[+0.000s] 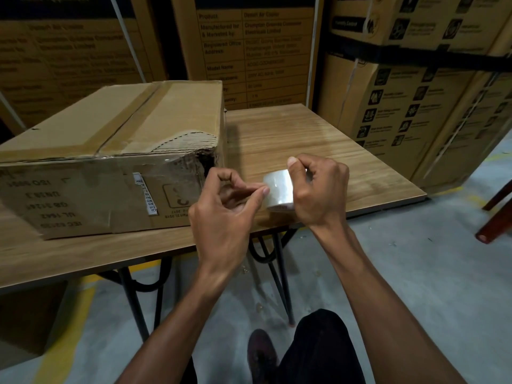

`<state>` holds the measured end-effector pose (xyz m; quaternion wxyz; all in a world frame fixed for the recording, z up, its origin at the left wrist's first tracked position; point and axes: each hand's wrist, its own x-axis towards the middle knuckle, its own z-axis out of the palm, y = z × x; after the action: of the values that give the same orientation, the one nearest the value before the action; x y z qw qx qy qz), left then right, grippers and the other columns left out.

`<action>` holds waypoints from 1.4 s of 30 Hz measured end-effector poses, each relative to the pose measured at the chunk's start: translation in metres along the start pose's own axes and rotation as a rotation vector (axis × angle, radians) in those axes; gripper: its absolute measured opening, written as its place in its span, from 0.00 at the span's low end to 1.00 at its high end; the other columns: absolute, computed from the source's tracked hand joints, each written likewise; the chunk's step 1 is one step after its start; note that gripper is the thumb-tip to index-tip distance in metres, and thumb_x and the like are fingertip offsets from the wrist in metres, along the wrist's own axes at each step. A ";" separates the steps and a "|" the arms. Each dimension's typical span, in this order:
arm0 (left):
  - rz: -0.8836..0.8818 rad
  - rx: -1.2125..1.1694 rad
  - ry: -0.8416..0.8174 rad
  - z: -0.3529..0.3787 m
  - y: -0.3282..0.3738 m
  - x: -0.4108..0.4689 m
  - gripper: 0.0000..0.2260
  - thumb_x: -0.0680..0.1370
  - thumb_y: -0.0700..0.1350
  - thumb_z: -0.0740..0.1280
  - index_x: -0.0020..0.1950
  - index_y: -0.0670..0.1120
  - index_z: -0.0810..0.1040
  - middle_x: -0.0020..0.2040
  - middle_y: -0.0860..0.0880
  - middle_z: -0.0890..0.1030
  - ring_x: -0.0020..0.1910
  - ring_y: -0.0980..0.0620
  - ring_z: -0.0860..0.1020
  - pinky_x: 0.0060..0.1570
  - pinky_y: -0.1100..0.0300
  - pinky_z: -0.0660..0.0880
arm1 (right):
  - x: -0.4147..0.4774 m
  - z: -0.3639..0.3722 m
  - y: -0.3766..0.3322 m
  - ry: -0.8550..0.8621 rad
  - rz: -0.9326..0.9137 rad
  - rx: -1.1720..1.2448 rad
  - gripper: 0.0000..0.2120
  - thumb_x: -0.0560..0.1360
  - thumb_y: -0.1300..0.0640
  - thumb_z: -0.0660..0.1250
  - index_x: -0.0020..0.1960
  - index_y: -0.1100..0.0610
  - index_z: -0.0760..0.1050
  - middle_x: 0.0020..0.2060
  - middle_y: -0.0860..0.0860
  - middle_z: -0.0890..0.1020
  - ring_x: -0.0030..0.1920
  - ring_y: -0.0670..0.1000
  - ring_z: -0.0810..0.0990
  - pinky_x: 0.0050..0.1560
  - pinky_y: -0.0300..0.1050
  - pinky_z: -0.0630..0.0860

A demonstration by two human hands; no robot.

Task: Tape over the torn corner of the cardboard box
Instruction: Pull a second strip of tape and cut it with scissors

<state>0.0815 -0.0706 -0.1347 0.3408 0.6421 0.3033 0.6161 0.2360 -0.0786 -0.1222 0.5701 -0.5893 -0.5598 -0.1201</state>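
A worn cardboard box (110,151) lies on the wooden table (304,139). Its near right top corner (205,153) is torn, with bare corrugation and a dark gap, and clear tape shines across the front face beside it. My right hand (318,189) grips a roll of clear tape (278,189) just right of that corner, above the table's front edge. My left hand (224,212) is next to the roll, thumb and forefinger pinched at the roll's surface on the tape's edge.
Tall stacks of printed cartons (415,92) stand close behind and to the right of the table. The table has black metal legs (282,273). A reddish chair leg (493,225) shows at the right edge. My shoe and dark trouser leg (304,353) are below on the grey floor.
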 end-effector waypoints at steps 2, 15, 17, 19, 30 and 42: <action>0.024 0.001 -0.010 -0.002 -0.001 0.000 0.17 0.73 0.36 0.79 0.46 0.51 0.72 0.45 0.48 0.88 0.47 0.55 0.88 0.48 0.61 0.84 | 0.000 0.000 -0.001 -0.011 0.003 0.000 0.22 0.77 0.61 0.64 0.28 0.55 0.60 0.21 0.44 0.58 0.23 0.44 0.58 0.27 0.35 0.55; 0.093 0.118 -0.089 -0.004 -0.011 -0.004 0.15 0.72 0.39 0.80 0.49 0.47 0.75 0.45 0.49 0.85 0.46 0.55 0.87 0.49 0.59 0.85 | 0.006 0.004 0.005 -0.163 0.127 0.155 0.18 0.73 0.55 0.63 0.26 0.55 0.62 0.22 0.53 0.65 0.26 0.44 0.62 0.29 0.46 0.59; 0.002 0.110 -0.107 -0.002 -0.009 0.000 0.20 0.70 0.45 0.82 0.56 0.49 0.77 0.46 0.50 0.83 0.47 0.53 0.85 0.50 0.61 0.83 | 0.008 -0.002 0.009 -0.306 0.156 0.301 0.13 0.71 0.54 0.63 0.29 0.54 0.71 0.25 0.52 0.71 0.29 0.45 0.68 0.32 0.47 0.64; -0.042 0.115 -0.114 -0.001 -0.009 0.004 0.25 0.69 0.46 0.83 0.63 0.52 0.78 0.46 0.50 0.82 0.47 0.53 0.85 0.51 0.61 0.82 | 0.006 -0.009 0.021 -0.455 0.180 0.489 0.10 0.71 0.53 0.65 0.35 0.58 0.77 0.31 0.50 0.76 0.34 0.48 0.72 0.37 0.49 0.67; -0.021 0.215 -0.138 0.000 -0.007 0.003 0.05 0.76 0.44 0.77 0.50 0.51 0.87 0.45 0.54 0.83 0.48 0.62 0.80 0.46 0.73 0.74 | 0.001 -0.017 0.031 -0.168 0.084 0.473 0.14 0.74 0.55 0.70 0.31 0.54 0.75 0.25 0.48 0.74 0.28 0.47 0.70 0.33 0.43 0.65; 0.127 0.259 -0.119 -0.003 -0.010 -0.003 0.04 0.76 0.36 0.76 0.51 0.40 0.87 0.43 0.51 0.77 0.45 0.68 0.77 0.42 0.78 0.73 | 0.024 -0.008 0.028 -0.218 0.291 0.465 0.20 0.67 0.51 0.77 0.31 0.68 0.78 0.27 0.66 0.78 0.28 0.53 0.74 0.31 0.48 0.69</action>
<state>0.0786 -0.0666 -0.1446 0.2329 0.7339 0.3185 0.5529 0.2701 -0.0653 -0.1160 0.6374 -0.5263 -0.5400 0.1584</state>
